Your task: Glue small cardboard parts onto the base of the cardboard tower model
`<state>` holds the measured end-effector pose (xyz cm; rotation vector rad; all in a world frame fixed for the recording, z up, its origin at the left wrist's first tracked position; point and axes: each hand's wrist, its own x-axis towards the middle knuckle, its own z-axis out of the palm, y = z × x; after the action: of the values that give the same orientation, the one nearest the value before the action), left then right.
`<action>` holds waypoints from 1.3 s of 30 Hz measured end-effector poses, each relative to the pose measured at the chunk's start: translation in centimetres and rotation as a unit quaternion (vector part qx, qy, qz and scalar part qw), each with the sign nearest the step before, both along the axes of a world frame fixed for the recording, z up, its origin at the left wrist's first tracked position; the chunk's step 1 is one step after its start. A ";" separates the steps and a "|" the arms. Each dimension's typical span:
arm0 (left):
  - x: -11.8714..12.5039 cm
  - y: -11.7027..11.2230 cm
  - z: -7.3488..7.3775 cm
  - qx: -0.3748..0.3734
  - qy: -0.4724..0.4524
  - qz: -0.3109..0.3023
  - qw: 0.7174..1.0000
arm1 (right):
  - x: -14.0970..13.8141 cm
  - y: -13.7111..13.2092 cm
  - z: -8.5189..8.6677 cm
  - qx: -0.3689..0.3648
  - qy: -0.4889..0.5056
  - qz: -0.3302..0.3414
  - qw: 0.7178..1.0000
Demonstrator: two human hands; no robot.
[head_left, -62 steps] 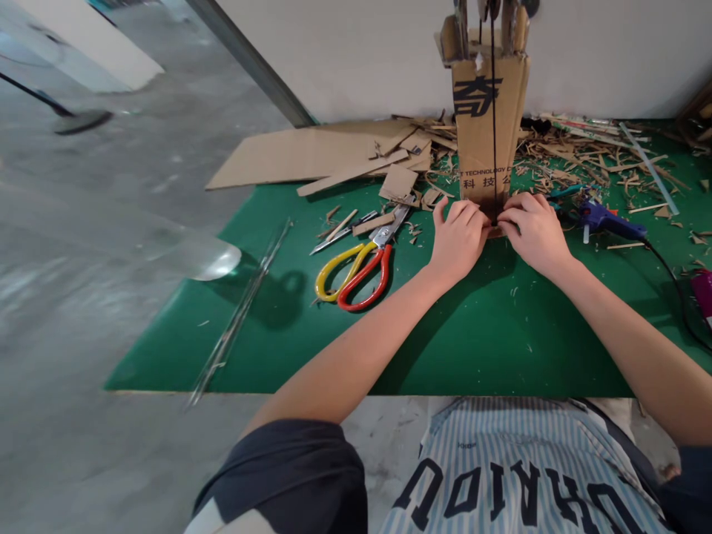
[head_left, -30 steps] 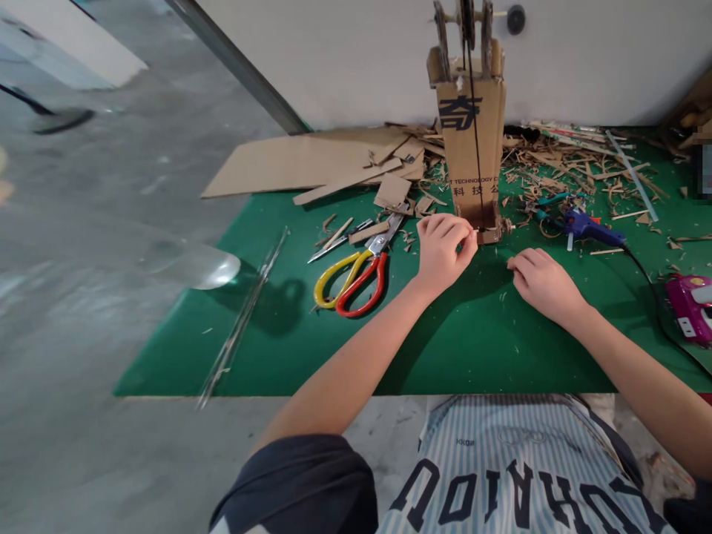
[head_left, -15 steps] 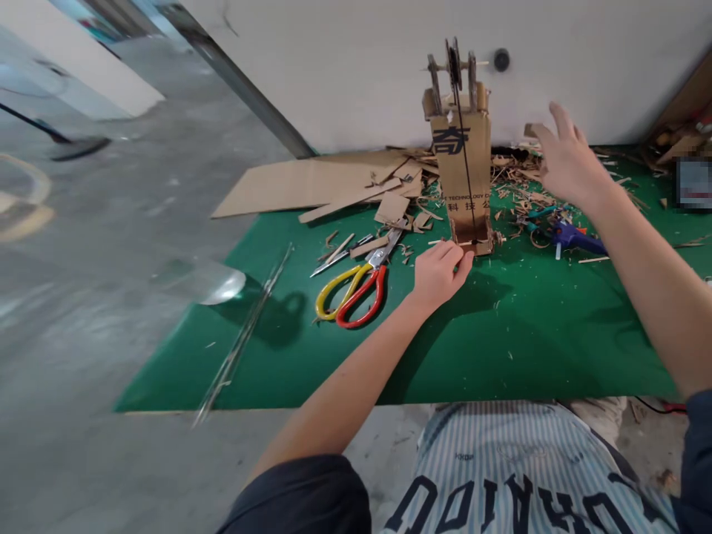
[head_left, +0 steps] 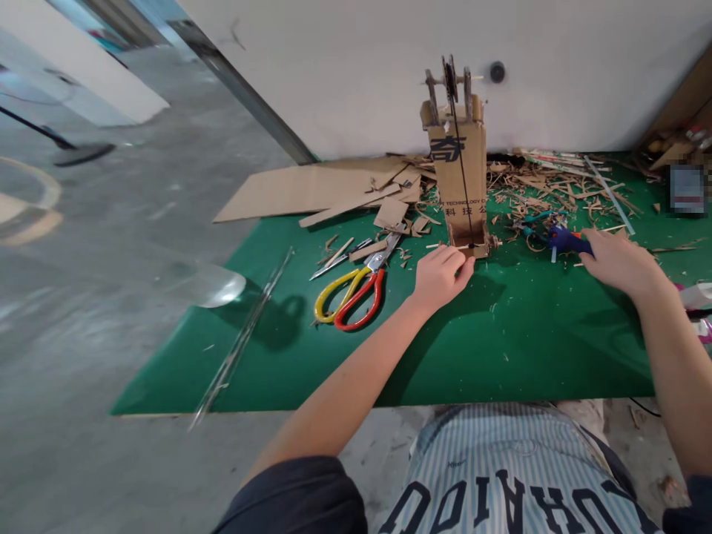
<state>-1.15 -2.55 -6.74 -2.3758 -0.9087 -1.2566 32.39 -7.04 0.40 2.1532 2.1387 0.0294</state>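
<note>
My left hand [head_left: 442, 274] is closed on the low front edge of a tall cardboard tower [head_left: 464, 170], by a thin wooden stick across its base. A dark cord runs down the tower's front from a pulley wheel [head_left: 450, 80] at the top. Over to the right, my right hand [head_left: 623, 259] has its fingers round the rear of a blue glue gun [head_left: 564, 239], which lies on the green table [head_left: 534, 334]. Teal-handled pliers [head_left: 537, 219] lie against the glue gun, partly covered.
Scissors with yellow and red handles [head_left: 356, 297] lie left of the tower. Behind them are a flat cardboard sheet [head_left: 311, 189] and cut strips. Scraps [head_left: 556, 178] are heaped along the wall. Thin clear rods [head_left: 239, 348] cross the table's left edge, near a clear round object [head_left: 219, 285].
My right hand has come down from the air above the scraps and taken hold of the glue gun. My left hand stays at the tower's base. The view has shifted slightly.
</note>
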 end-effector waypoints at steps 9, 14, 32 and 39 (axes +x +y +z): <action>-0.1 0.0 -0.5 -0.004 0.004 0.026 1.000 | 0.6 -0.6 -2.4 0.148 0.040 0.043 0.987; -1.0 0.9 -0.6 -0.032 -0.092 0.082 0.992 | 0.0 2.0 -1.5 0.195 0.036 -0.007 0.980; -2.1 1.4 -1.1 -0.253 -0.083 -0.002 0.964 | 2.5 18.8 -3.7 0.171 0.124 -0.063 0.976; -0.3 -0.6 -1.0 -0.235 -0.069 0.061 0.968 | 1.3 17.1 -2.4 0.224 0.129 -0.059 0.964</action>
<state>-1.40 -3.13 -7.74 -2.5422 -1.5176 -1.2841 33.70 10.10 -1.97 2.6643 2.3147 0.2606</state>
